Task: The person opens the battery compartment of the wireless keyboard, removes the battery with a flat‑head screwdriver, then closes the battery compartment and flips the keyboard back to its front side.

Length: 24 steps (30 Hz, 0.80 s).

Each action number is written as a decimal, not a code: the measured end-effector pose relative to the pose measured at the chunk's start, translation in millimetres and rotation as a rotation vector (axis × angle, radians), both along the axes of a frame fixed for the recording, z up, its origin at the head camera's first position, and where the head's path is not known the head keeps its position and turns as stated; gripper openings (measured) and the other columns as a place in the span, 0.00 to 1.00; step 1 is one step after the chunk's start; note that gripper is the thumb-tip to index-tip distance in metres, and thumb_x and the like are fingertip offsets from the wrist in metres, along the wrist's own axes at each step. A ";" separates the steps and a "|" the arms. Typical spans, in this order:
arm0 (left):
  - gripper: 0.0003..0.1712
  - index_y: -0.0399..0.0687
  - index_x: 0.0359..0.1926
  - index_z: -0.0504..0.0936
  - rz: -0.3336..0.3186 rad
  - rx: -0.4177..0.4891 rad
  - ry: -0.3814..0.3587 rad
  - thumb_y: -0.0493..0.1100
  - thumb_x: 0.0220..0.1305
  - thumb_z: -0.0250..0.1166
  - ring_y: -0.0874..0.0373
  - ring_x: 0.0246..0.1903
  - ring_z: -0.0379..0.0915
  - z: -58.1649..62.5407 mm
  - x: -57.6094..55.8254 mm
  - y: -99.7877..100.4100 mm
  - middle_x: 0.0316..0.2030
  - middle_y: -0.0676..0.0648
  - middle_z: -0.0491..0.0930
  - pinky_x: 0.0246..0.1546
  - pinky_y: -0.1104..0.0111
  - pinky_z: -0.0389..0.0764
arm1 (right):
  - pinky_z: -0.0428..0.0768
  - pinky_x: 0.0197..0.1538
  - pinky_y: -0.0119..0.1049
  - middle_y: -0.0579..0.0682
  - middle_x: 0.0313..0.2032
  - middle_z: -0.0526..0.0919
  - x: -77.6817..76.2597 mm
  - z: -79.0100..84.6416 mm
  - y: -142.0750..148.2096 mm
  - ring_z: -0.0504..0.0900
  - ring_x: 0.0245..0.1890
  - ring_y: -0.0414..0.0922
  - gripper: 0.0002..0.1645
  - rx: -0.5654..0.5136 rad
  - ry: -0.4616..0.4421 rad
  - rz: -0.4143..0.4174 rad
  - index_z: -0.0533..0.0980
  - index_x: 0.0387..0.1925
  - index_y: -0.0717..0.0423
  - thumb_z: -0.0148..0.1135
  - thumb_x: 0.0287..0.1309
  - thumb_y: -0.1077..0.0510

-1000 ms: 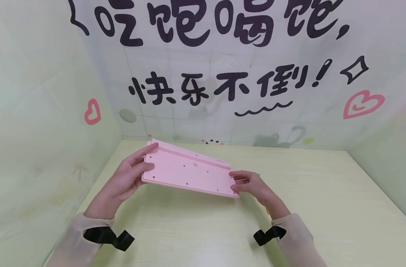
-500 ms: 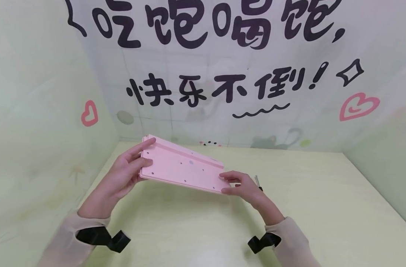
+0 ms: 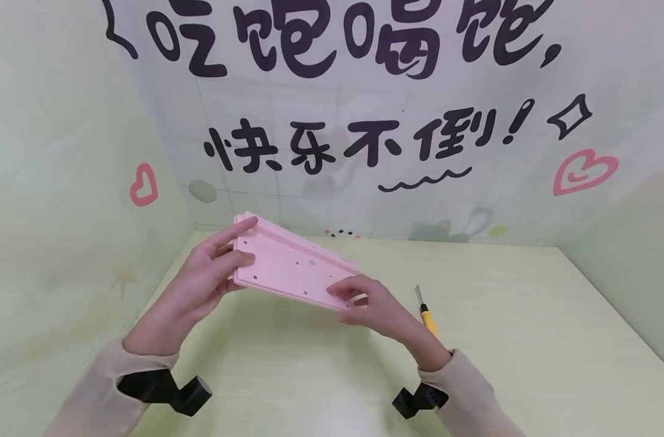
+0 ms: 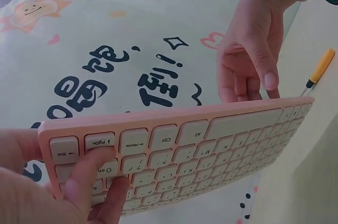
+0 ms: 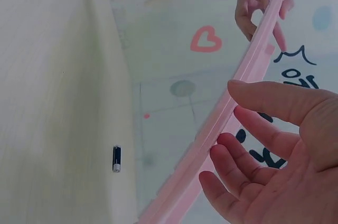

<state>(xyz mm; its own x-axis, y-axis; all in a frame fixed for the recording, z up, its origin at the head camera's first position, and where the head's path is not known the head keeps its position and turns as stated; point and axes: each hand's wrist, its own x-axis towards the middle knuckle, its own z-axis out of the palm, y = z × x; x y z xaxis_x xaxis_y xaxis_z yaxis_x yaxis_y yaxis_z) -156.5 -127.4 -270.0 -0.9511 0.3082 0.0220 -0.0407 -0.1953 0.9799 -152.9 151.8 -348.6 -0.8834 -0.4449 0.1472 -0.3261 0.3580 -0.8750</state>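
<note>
A pink keyboard [image 3: 283, 258] is held above the table, its screw-dotted underside facing the head camera and its right end lower. My left hand [image 3: 212, 270] grips the left end, with fingers curled over the white keys [image 4: 163, 139] in the left wrist view. My right hand [image 3: 372, 306] is at the lower right part, fingertips against the underside and thumb by the long edge. In the right wrist view its fingers [image 5: 253, 166] are loosely bent, not wrapped round the keyboard.
A screwdriver with a yellow handle [image 3: 428, 320] lies on the pale table [image 3: 507, 340], right of my right hand. A small black and silver battery [image 5: 116, 159] lies near the table's far edge. Printed cloth walls [image 3: 332, 200] stand at the back and sides.
My right hand has slid left along the keyboard's underside from its right end. The keyboard has tilted more, its left end rising. The screwdriver has come into view from behind the right arm.
</note>
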 end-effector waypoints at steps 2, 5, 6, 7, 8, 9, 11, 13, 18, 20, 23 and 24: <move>0.34 0.50 0.68 0.59 0.013 -0.009 -0.009 0.30 0.61 0.55 0.59 0.34 0.74 3.5 1.6 2.8 0.53 0.38 0.59 0.34 0.70 0.79 | 0.75 0.46 0.42 0.52 0.44 0.74 0.6 2.8 -5.9 0.73 0.43 0.49 0.22 0.006 0.026 0.001 0.76 0.47 0.59 0.66 0.46 0.67; 0.35 0.50 0.68 0.59 0.029 -0.019 -0.015 0.29 0.60 0.55 0.58 0.34 0.74 7.9 4.7 6.5 0.53 0.38 0.58 0.34 0.69 0.79 | 0.75 0.44 0.43 0.51 0.43 0.74 1.2 4.9 -13.7 0.73 0.42 0.47 0.23 0.032 0.078 -0.028 0.76 0.46 0.58 0.68 0.44 0.66; 0.35 0.50 0.68 0.59 0.038 -0.019 -0.021 0.29 0.60 0.55 0.58 0.34 0.74 9.2 5.6 7.8 0.53 0.38 0.59 0.34 0.69 0.79 | 0.75 0.43 0.42 0.50 0.42 0.73 1.3 5.2 -16.2 0.73 0.42 0.46 0.23 0.046 0.096 -0.046 0.75 0.46 0.57 0.68 0.43 0.66; 0.35 0.50 0.68 0.59 0.045 -0.022 -0.020 0.29 0.60 0.55 0.58 0.34 0.74 10.1 6.3 9.1 0.53 0.38 0.59 0.33 0.69 0.79 | 0.75 0.41 0.41 0.49 0.41 0.73 0.9 5.2 -18.8 0.73 0.41 0.46 0.23 0.059 0.117 -0.064 0.75 0.45 0.56 0.69 0.42 0.66; 0.36 0.50 0.68 0.59 0.052 -0.021 -0.022 0.29 0.60 0.55 0.58 0.33 0.73 11.0 7.0 10.4 0.52 0.38 0.59 0.33 0.70 0.79 | 0.75 0.40 0.40 0.49 0.40 0.73 0.6 5.2 -21.3 0.73 0.40 0.45 0.23 0.077 0.139 -0.084 0.75 0.44 0.56 0.69 0.41 0.66; 0.36 0.50 0.68 0.58 0.057 -0.019 -0.022 0.29 0.60 0.55 0.59 0.33 0.73 11.7 7.4 11.6 0.52 0.38 0.59 0.32 0.70 0.79 | 0.75 0.39 0.39 0.48 0.38 0.73 0.1 5.2 -23.5 0.73 0.39 0.44 0.23 0.100 0.163 -0.104 0.74 0.43 0.55 0.70 0.40 0.65; 0.36 0.51 0.68 0.58 0.060 -0.016 -0.025 0.29 0.60 0.55 0.59 0.33 0.73 12.4 8.0 14.2 0.52 0.38 0.59 0.32 0.71 0.79 | 0.75 0.36 0.35 0.47 0.36 0.72 -0.6 5.0 -27.4 0.74 0.37 0.42 0.23 0.157 0.226 -0.151 0.73 0.40 0.54 0.71 0.39 0.64; 0.36 0.51 0.68 0.58 0.058 -0.016 -0.026 0.29 0.60 0.54 0.59 0.32 0.73 12.6 7.2 17.0 0.53 0.37 0.59 0.32 0.71 0.79 | 0.76 0.33 0.32 0.47 0.33 0.72 -0.8 5.3 -30.0 0.75 0.34 0.42 0.23 0.203 0.292 -0.196 0.72 0.38 0.54 0.72 0.38 0.63; 0.35 0.53 0.69 0.58 0.033 -0.005 -0.031 0.30 0.61 0.54 0.58 0.34 0.72 13.3 2.1 22.6 0.52 0.38 0.59 0.36 0.69 0.79 | 0.76 0.28 0.28 0.46 0.31 0.74 -0.2 5.7 -31.5 0.76 0.32 0.41 0.20 0.234 0.412 -0.271 0.74 0.36 0.54 0.72 0.38 0.64; 0.36 0.55 0.69 0.56 0.032 -0.002 -0.034 0.30 0.62 0.54 0.57 0.35 0.72 13.5 -0.4 24.8 0.50 0.39 0.60 0.37 0.68 0.79 | 0.76 0.28 0.27 0.46 0.32 0.75 -0.2 5.2 -32.4 0.76 0.32 0.40 0.20 0.223 0.434 -0.283 0.75 0.37 0.54 0.72 0.38 0.64; 0.38 0.58 0.70 0.54 0.043 -0.010 -0.030 0.31 0.62 0.54 0.55 0.37 0.71 15.2 -2.8 29.1 0.49 0.40 0.60 0.38 0.65 0.79 | 0.76 0.28 0.25 0.46 0.33 0.76 -0.4 4.5 -34.3 0.77 0.32 0.39 0.20 0.203 0.462 -0.295 0.75 0.37 0.55 0.72 0.38 0.65; 0.38 0.59 0.70 0.54 0.050 -0.018 -0.024 0.31 0.62 0.54 0.54 0.38 0.70 16.3 -3.5 31.0 0.49 0.40 0.60 0.39 0.64 0.79 | 0.76 0.28 0.24 0.47 0.33 0.77 -0.4 4.6 -34.8 0.77 0.32 0.39 0.20 0.197 0.477 -0.299 0.75 0.37 0.55 0.73 0.38 0.66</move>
